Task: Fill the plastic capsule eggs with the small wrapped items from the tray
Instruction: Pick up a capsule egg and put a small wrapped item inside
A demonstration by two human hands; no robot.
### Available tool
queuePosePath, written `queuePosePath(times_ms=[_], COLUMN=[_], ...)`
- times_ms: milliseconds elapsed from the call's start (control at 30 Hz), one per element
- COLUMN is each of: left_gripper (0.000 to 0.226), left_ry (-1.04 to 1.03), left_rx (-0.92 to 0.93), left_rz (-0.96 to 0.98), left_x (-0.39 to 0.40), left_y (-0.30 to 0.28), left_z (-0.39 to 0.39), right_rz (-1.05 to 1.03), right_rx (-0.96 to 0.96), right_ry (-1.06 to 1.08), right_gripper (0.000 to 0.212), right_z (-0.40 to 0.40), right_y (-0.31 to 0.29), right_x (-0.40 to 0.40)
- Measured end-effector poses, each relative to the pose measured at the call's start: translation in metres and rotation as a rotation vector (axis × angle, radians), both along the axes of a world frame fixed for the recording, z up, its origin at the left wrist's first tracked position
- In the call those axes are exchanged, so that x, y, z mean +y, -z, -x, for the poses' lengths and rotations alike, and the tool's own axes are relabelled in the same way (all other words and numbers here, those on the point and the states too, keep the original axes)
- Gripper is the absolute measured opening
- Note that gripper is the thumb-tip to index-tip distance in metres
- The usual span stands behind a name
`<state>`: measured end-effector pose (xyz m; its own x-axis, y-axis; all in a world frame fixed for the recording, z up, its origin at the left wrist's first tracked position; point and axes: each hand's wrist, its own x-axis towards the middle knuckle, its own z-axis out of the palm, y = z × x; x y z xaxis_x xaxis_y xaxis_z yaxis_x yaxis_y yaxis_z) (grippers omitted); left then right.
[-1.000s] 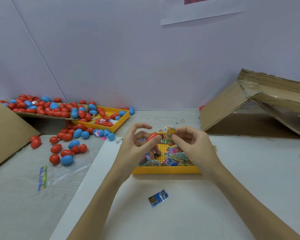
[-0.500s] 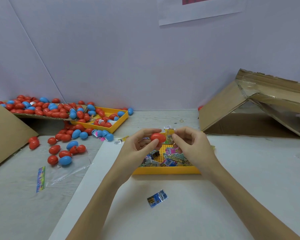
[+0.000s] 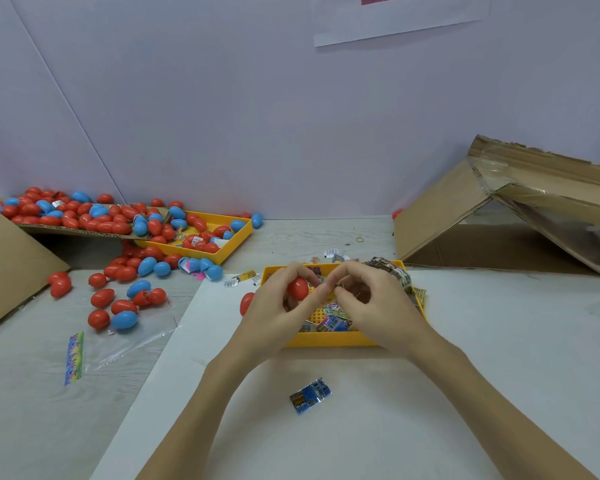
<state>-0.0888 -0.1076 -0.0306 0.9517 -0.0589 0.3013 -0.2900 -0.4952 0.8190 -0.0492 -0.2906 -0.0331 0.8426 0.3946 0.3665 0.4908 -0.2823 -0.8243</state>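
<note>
My left hand [image 3: 274, 311] grips a red capsule egg [image 3: 298, 288] between thumb and fingers, just above the yellow tray [image 3: 329, 340]. My right hand [image 3: 374, 303] is right beside it with curled fingers, its fingertips meeting at the egg's right side; what they pinch is mostly hidden. Small wrapped items [image 3: 331, 322] lie in the tray under both hands. Another red egg piece [image 3: 246, 303] lies on the white sheet left of the tray. One blue wrapped item [image 3: 310, 395] rests on the sheet in front of me.
A second yellow tray [image 3: 238, 235] and a cardboard flap at back left hold several red and blue eggs [image 3: 118, 220]; more eggs [image 3: 125, 306] lie scattered on a clear bag. A tipped cardboard box [image 3: 499, 216] stands at right. A colourful strip [image 3: 74, 356] lies at left.
The yellow wrapped item that my right hand held up beside the egg is no longer visible. Both hands have come closer together and lower over the tray.
</note>
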Motion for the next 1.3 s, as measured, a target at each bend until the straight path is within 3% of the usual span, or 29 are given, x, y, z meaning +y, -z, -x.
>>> queuePosePath(times_ms=[133, 300, 400, 467, 567, 633, 700, 833, 933, 1067, 1167, 1300], left_gripper=[0.007, 0.024, 0.013, 0.007, 0.004, 0.004, 0.009, 0.023, 0.031, 0.035, 0.024, 0.02], left_ry=[0.014, -0.005, 0.011, 0.005, -0.03, -0.058, -0.048, -0.011, 0.031, 0.011, -0.056, -0.108], left_rx=[0.012, 0.044, 0.068, 0.081, 0.069, 0.049, 0.035, 0.009, 0.095, 0.103, 0.068, 0.05], left_rz=[-0.016, 0.05, 0.07, 0.126, 0.243, 0.267, 0.248, 0.133, 0.15, 0.278, 0.319, 0.296], left_x=[0.002, 0.0, -0.002, -0.003, -0.004, -0.004, -0.005, -0.008, -0.005, 0.0, 0.0, -0.001], left_y=[-0.002, -0.006, -0.007, -0.007, -0.008, -0.008, -0.008, -0.005, -0.006, -0.009, -0.007, -0.004], left_z=[0.001, 0.004, 0.004, 0.005, 0.005, 0.005, 0.005, 0.007, 0.004, 0.001, -0.001, -0.003], right_rz=[-0.05, -0.112, -0.126, -0.205, -0.275, -0.318, -0.461, -0.682, -0.579, -0.259, -0.084, -0.011], right_rx=[-0.03, -0.022, -0.022, 0.077, 0.344, 0.432, 0.532, 0.691, 0.606, 0.325, 0.137, 0.038], right_ry=[-0.003, -0.035, -0.056, -0.054, -0.08, -0.095, -0.08, -0.026, 0.093, 0.211, 0.198, 0.152], right_gripper=[0.028, 0.043, 0.041, 0.036, 0.043, 0.027, 0.017, 0.023, 0.018, 0.004, 0.015, 0.02], right_z=[-0.002, -0.006, -0.006, -0.005, -0.004, -0.002, -0.001, -0.003, -0.005, -0.006, -0.007, -0.004], right_y=[0.002, 0.002, 0.0, -0.003, -0.008, -0.006, -0.003, -0.006, -0.008, -0.005, -0.003, 0.0], right_x=[-0.001, -0.004, -0.004, -0.002, -0.001, -0.001, -0.001, -0.002, -0.004, -0.008, -0.008, -0.003])
